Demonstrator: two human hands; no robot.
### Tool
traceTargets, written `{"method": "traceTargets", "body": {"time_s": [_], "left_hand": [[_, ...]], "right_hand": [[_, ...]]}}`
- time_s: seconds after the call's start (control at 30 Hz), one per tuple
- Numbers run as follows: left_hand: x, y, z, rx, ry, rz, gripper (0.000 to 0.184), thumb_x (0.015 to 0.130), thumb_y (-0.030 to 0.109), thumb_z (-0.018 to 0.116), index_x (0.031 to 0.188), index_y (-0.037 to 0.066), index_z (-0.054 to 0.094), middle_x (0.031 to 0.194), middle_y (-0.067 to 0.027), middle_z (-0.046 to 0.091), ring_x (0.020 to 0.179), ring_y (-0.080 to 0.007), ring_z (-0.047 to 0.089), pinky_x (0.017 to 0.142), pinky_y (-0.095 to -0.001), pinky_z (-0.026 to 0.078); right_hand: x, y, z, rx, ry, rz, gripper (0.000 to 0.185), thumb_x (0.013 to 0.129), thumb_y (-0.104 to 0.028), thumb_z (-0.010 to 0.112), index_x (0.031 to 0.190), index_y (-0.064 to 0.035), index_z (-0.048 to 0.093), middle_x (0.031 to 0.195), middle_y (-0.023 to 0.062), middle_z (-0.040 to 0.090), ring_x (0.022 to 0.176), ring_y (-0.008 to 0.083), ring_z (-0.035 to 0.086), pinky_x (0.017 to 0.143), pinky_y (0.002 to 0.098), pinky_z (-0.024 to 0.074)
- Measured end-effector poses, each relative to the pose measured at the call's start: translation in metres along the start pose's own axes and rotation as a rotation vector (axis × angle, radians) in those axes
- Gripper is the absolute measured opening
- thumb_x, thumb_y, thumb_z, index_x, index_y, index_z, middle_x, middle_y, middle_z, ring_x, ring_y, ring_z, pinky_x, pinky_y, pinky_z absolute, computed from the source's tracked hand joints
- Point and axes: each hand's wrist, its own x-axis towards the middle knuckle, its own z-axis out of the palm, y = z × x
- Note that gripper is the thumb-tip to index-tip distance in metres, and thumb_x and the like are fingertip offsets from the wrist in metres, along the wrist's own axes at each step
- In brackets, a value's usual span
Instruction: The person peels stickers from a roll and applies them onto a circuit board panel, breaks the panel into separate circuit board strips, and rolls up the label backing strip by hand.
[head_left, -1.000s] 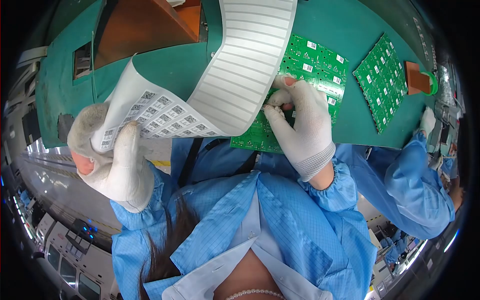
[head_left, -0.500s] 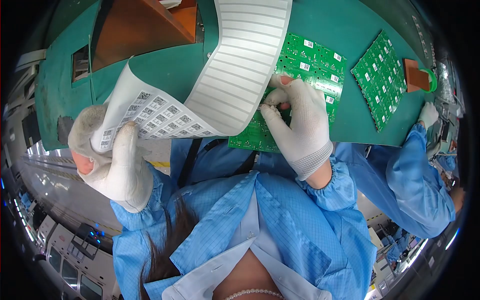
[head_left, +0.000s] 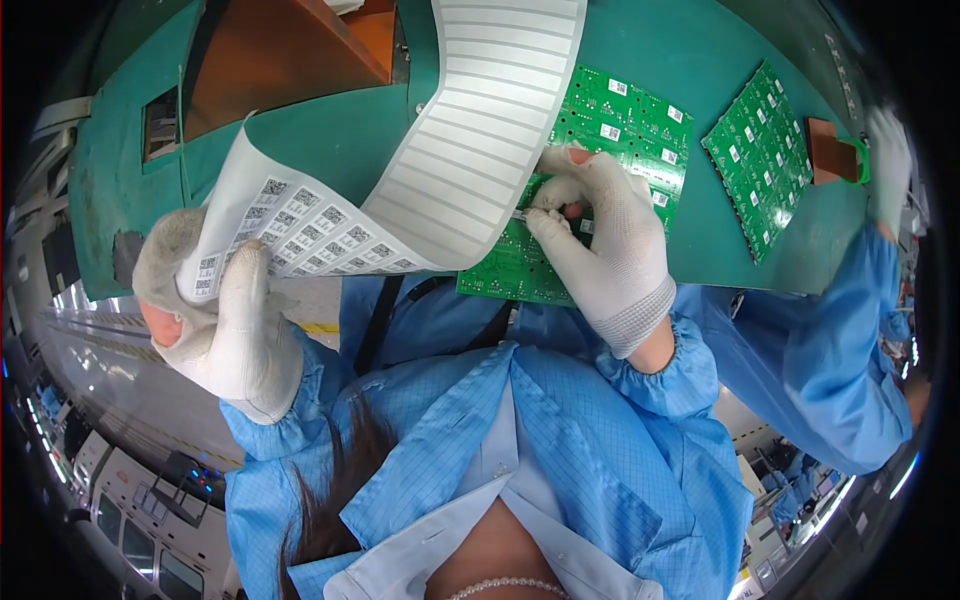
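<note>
My left hand (head_left: pixel 228 320), in a white glove with a bare fingertip, grips the end of a long label strip (head_left: pixel 470 150). Printed code labels cover the strip's lower part; farther up, its rows are bare backing. My right hand (head_left: pixel 605 235), also gloved, is over a green circuit board (head_left: pixel 620 120), its thumb and index finger pinched together at the strip's right edge. A small white piece shows at those fingertips, too small to make out clearly. White code labels sit on several parts of the board. The strip covers the board's left part.
A second labelled green board (head_left: pixel 762 160) lies on the green table (head_left: pixel 690 30) to the right. Beside it are a brown block (head_left: pixel 830 152) and a green ring. A co-worker's gloved hand (head_left: pixel 888 165) is at the far right. An orange-brown box (head_left: pixel 290 60) stands at the upper left.
The co-worker's hand has moved up beside the green ring. My left hand has shifted slightly left with the strip. My right hand's fingers remain pinched over the board.
</note>
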Motion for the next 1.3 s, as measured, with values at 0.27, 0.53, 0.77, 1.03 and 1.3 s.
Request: {"method": "traceTargets", "body": {"time_s": [0.27,0.53,0.77,1.03,1.3], "left_hand": [[-0.001,-0.002,-0.004,-0.003,0.004,-0.012,0.043,0.091,-0.005,0.066,0.132,-0.006,0.055,0.115,-0.0181,0.068,0.102,-0.0223,0.068,0.094,-0.0343,0.052],[-0.002,-0.003,0.0,0.02,0.029,-0.027,0.042,0.09,-0.005,0.066,0.131,-0.006,0.055,0.113,-0.0172,0.067,0.101,-0.0215,0.067,0.094,-0.034,0.052],[-0.002,0.001,0.0,0.031,0.01,-0.026,0.039,0.09,-0.003,0.066,0.128,-0.006,0.057,0.111,-0.0158,0.067,0.098,-0.0204,0.067,0.092,-0.0333,0.051],[-0.002,0.002,-0.007,-0.043,-0.107,-0.058,0.05,0.079,-0.008,0.075,0.125,-0.001,0.059,0.114,-0.0163,0.068,0.104,-0.0236,0.067,0.096,-0.038,0.052],[-0.006,0.017,0.023,-0.141,-0.647,-0.398,0.044,0.081,-0.009,0.077,0.123,-0.002,0.066,0.116,-0.0148,0.072,0.104,-0.0208,0.07,0.092,-0.0323,0.056]], "right_hand": [[0.0,0.0,0.004,-0.104,0.006,-0.02,0.029,0.08,-0.006,0.073,0.107,-0.007,0.063,0.08,-0.0037,0.069,0.075,0.0197,0.061,0.08,0.0383,0.0423],[0.0,0.0,0.004,-0.11,0.007,-0.036,0.029,0.079,-0.005,0.073,0.106,-0.0074,0.062,0.081,-0.0032,0.069,0.076,0.0215,0.06,0.079,0.0398,0.0414],[-0.003,-0.003,0.011,-0.263,0.07,-0.135,0.03,0.074,-0.008,0.076,0.102,-0.008,0.064,0.088,0.0017,0.067,0.082,0.0254,0.06,0.078,0.0408,0.0415],[-0.002,-0.004,0.004,-0.434,0.21,-0.214,0.051,0.07,-0.013,0.082,0.117,-0.0047,0.065,0.104,0.0104,0.063,0.092,0.0277,0.061,0.085,0.0402,0.0445],[-0.022,-0.013,-0.029,0.468,0.453,0.032,0.04,0.087,0.005,0.069,0.127,0.0061,0.059,0.103,0.0114,0.068,0.094,0.0184,0.062,0.084,0.0313,0.05]]}}
